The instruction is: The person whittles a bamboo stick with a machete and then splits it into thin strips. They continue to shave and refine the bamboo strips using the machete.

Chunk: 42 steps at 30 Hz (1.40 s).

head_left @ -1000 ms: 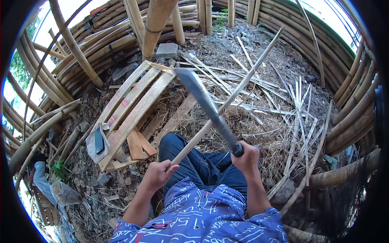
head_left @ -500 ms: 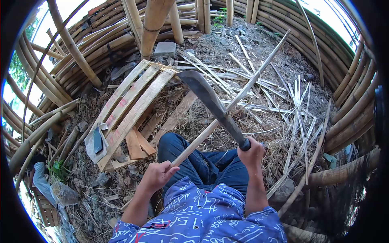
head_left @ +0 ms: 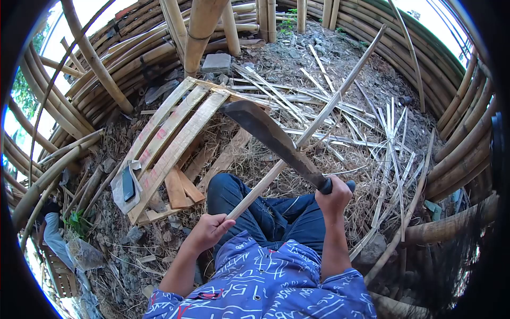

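One machete [head_left: 276, 137], clenched in the grip of the right hand [head_left: 333, 195], that hand farther right than a second ago, so the tool now crosses, contact unclear, a farther stretch of one long pole [head_left: 256, 190], clasped near its lower end by the left hand [head_left: 207, 232]

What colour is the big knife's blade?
The blade is dark brownish grey, best seen in the head view.

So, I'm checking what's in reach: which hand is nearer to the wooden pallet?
Left. The left hand, gripping the stick, is to the right of the pallet's near end; the right hand, holding the knife, is farther off to the right.
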Each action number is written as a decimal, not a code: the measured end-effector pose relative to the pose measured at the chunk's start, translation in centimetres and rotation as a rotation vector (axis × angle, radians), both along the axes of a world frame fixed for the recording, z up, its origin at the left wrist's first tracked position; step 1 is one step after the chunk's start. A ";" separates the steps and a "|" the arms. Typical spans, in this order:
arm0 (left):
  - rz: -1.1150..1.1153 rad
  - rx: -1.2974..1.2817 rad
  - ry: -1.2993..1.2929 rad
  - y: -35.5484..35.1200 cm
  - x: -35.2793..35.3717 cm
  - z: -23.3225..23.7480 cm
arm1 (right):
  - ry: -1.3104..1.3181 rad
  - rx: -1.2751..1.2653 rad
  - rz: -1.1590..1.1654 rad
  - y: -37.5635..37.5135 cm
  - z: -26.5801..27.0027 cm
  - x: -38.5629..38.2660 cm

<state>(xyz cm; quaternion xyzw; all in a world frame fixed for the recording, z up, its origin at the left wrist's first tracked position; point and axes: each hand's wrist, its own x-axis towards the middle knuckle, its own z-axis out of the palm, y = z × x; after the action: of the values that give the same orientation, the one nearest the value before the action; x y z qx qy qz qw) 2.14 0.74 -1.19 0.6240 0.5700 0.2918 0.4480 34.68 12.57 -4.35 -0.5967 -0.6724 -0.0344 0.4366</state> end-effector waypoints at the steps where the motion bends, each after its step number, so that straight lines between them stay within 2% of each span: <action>1: -0.006 -0.020 -0.008 0.0 0.0 0.0 | -0.012 0.023 0.000 0.1 0.0 0.1; 11: -0.001 -0.090 -0.134 -0.1 0.6 0.1 | -0.086 0.063 -0.012 0.6 -0.5 0.9; 16: 0.030 -0.258 -0.240 0.2 0.8 -0.1 | -0.105 0.067 0.000 0.8 -0.2 1.0; 24: 0.028 -0.372 -0.338 0.1 0.7 -0.7 | -0.107 0.062 -0.006 0.6 -0.6 0.4; 26: 0.000 -0.402 -0.481 0.1 0.7 -0.9 | -0.097 0.068 -0.013 0.4 -0.5 -0.3; 31: 0.011 -0.368 -0.382 0.5 0.8 -0.9 | -0.140 0.010 0.055 0.0 -0.3 -1.2; 33: 0.030 -0.366 -0.382 0.4 0.4 -0.9 | -0.124 0.009 0.052 0.1 -0.3 -1.2; 36: 0.066 -0.226 -0.273 0.3 0.0 -1.3 | -0.106 0.002 0.047 0.2 -0.8 -1.0; 42: 0.080 -0.181 -0.163 0.4 -0.2 -1.4 | -0.079 -0.049 0.028 -0.2 -1.3 -0.4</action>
<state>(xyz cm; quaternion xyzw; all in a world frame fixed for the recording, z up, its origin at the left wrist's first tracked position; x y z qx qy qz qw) 1.94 1.11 -2.62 0.5318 0.5803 0.3065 0.5353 34.23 12.41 -5.65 -0.5958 -0.6982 -0.0355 0.3954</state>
